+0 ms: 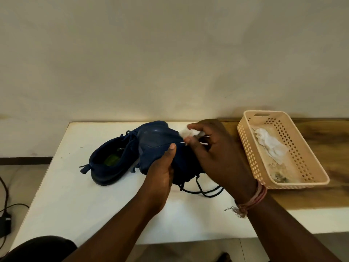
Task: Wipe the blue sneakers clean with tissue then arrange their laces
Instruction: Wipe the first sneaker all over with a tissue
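While left hand (160, 173) grips sneaker (156, 146), table (75, 195) spreads

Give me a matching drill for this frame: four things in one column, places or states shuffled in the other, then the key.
Things:
1. held sneaker
2. second sneaker
3. wad of tissue
4. basket

Places or states:
A. on the wooden surface, with crumpled tissue inside
B. pinched in the right hand
C. gripped by the left hand, laces dangling
D. standing on the white table, untouched

Pairs: 1-C, 2-D, 3-B, 4-A
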